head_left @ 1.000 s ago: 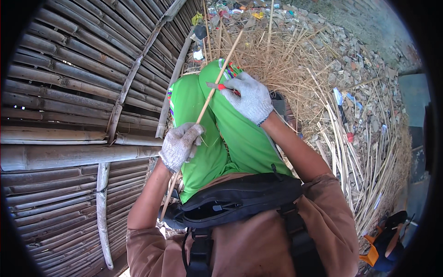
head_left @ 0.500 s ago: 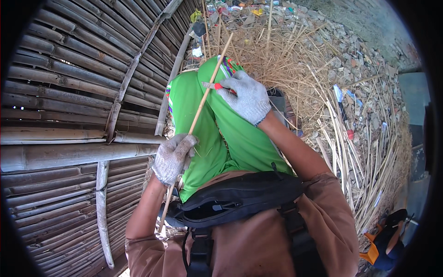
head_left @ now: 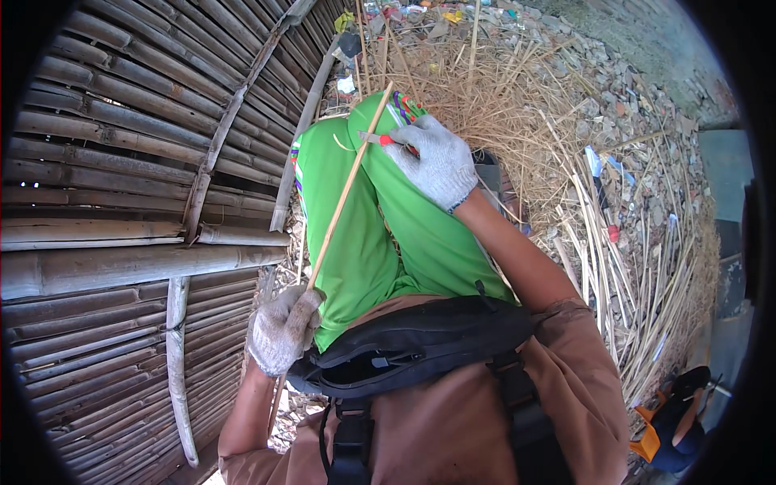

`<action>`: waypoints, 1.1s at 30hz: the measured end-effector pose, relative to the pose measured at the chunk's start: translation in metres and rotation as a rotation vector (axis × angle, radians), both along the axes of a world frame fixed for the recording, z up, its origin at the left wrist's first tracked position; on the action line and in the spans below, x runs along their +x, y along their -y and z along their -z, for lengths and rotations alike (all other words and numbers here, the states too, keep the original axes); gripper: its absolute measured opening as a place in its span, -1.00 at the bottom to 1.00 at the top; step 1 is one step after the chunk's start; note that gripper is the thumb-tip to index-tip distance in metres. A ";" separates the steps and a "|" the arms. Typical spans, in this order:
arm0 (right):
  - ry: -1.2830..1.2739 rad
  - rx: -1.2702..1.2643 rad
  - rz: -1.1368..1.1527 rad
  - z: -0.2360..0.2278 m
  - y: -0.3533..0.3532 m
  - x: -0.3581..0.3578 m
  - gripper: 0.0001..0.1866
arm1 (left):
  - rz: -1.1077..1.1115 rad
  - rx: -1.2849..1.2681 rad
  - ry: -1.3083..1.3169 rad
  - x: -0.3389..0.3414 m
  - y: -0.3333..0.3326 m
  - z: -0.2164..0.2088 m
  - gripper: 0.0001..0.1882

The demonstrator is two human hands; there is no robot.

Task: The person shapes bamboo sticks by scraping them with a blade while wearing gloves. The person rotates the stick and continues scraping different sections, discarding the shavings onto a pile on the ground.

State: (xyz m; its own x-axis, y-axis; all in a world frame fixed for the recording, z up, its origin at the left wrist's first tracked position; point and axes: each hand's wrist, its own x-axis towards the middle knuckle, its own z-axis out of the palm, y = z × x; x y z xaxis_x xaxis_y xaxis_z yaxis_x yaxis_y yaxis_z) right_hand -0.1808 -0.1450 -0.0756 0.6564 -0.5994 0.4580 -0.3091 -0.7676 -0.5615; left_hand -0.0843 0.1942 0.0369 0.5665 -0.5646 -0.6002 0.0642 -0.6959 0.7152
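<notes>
My left hand (head_left: 281, 331), in a dirty grey work glove, is closed around the lower part of a thin bamboo stick (head_left: 343, 198). The stick slants up and right across my green trousers (head_left: 432, 246), its far end above my knees. In my right hand (head_left: 440, 166), also gloved, is a small knife (head_left: 385, 140) with a red handle. Its short blade lies against the stick near the far end. A thin curled shaving (head_left: 343, 143) shows just left of the blade, over my leg. My right fingers partly cover the handle.
A bamboo slat wall (head_left: 105, 153) with a thick horizontal pole (head_left: 121, 271) stands close on my left. Dry shavings (head_left: 501, 97) cover the rubble ahead. Pale split strips (head_left: 606, 275) lie at my right. A black waist bag (head_left: 420, 339) rests on my lap.
My left hand has drawn the stick down and left toward me, so its far end sits lower. The knife stays near the same place, and a curled shaving now shows beside it.
</notes>
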 end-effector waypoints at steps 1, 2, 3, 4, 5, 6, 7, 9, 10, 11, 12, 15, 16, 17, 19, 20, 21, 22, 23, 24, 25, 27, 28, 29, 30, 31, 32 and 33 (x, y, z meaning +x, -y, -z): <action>0.000 0.005 0.003 0.000 0.000 0.000 -0.74 | -0.001 0.002 -0.002 -0.003 -0.007 0.001 -0.65; -0.001 0.005 0.002 0.001 0.000 0.001 -0.74 | 0.036 -0.027 0.062 -0.005 -0.015 0.003 -0.65; 0.005 0.001 0.000 0.003 0.001 0.002 -0.73 | 0.073 -0.056 0.125 -0.008 -0.023 0.005 -0.64; 0.010 -0.003 -0.002 0.004 0.003 0.003 -0.72 | 0.125 -0.102 0.207 -0.011 -0.031 0.007 -0.63; 0.009 -0.001 -0.004 0.003 0.004 0.004 -0.72 | 0.123 -0.100 0.206 -0.014 -0.037 0.005 -0.63; -0.013 0.013 0.019 0.001 0.007 0.004 -0.71 | 0.132 -0.079 0.240 -0.017 -0.042 0.001 -0.63; -0.036 0.027 0.041 -0.001 0.009 0.005 -0.70 | 0.141 -0.057 0.273 -0.019 -0.047 -0.001 -0.61; -0.041 0.032 0.038 -0.003 0.013 0.008 -0.69 | 0.154 -0.059 0.279 -0.020 -0.054 -0.002 -0.64; -0.046 0.036 0.035 -0.003 0.015 0.009 -0.69 | 0.159 -0.033 0.263 -0.021 -0.054 -0.007 -0.65; -0.042 0.033 0.034 -0.001 0.017 0.013 -0.69 | 0.160 -0.011 0.251 -0.021 -0.055 -0.011 -0.65; -0.025 0.012 0.030 0.001 0.020 0.017 -0.69 | 0.160 -0.013 0.256 -0.021 -0.058 -0.010 -0.65; -0.042 -0.010 0.010 -0.004 0.023 0.024 -0.68 | 0.146 -0.048 0.308 -0.021 -0.066 -0.008 -0.60; -0.077 -0.012 -0.007 -0.007 0.025 0.025 -0.68 | 0.118 -0.047 0.258 -0.021 -0.066 -0.010 -0.61; -0.076 -0.009 -0.002 -0.008 0.026 0.025 -0.68 | 0.094 -0.044 0.207 -0.021 -0.066 -0.012 -0.62; -0.109 -0.017 -0.068 -0.008 0.031 0.024 -0.65 | 0.110 -0.061 0.227 -0.021 -0.067 -0.008 -0.63; -0.112 -0.016 -0.064 -0.004 0.035 0.024 -0.65 | 0.119 -0.083 0.242 -0.022 -0.068 -0.005 -0.64; -0.081 -0.047 0.007 0.003 0.041 0.025 -0.64 | 0.124 -0.084 0.238 -0.022 -0.071 -0.001 -0.64; -0.051 -0.080 0.079 0.007 0.050 0.026 -0.62 | 0.174 -0.094 0.269 -0.021 -0.077 0.003 -0.64; -0.117 -0.118 0.208 0.009 0.083 0.018 -0.60 | 0.222 -0.104 0.304 -0.022 -0.085 0.005 -0.64; -0.117 -0.114 0.342 0.011 0.120 0.005 -0.61 | 0.259 -0.108 0.373 -0.026 -0.094 0.004 -0.63; -0.104 -0.093 0.405 0.009 0.150 -0.013 -0.57 | 0.166 -0.045 0.311 -0.031 -0.098 -0.003 -0.61; -0.164 -0.012 0.422 -0.011 0.158 -0.029 -0.57 | -0.018 -0.044 0.148 -0.031 -0.100 0.002 -0.59; -0.062 0.007 0.380 -0.015 0.153 -0.034 -0.55 | -0.019 -0.053 0.130 -0.030 -0.093 0.008 -0.58; 0.049 0.017 0.341 -0.019 0.148 -0.037 -0.53 | -0.018 -0.072 0.120 -0.024 -0.080 0.015 -0.57; 0.113 0.040 0.268 -0.013 0.137 -0.032 -0.57 | -0.044 -0.113 0.023 -0.021 -0.061 0.021 -0.58; 0.116 0.042 0.252 -0.011 0.117 -0.022 -0.57 | -0.085 -0.140 -0.066 -0.019 -0.044 0.022 -0.59; 0.142 0.080 0.129 -0.012 0.096 -0.016 -0.60 | -0.053 -0.175 -0.093 -0.012 -0.031 0.033 -0.60; 0.170 0.127 0.009 -0.011 0.080 -0.011 -0.62 | -0.020 -0.208 -0.118 -0.006 -0.015 0.041 -0.61</action>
State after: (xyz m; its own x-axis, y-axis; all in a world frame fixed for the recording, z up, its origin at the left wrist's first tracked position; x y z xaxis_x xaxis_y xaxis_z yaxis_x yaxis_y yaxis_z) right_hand -0.1923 -0.2249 -0.0645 0.5706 -0.6647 0.4822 -0.2078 -0.6850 -0.6983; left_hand -0.0906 0.2095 -0.0045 0.5113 -0.6726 -0.5350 0.1682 -0.5321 0.8298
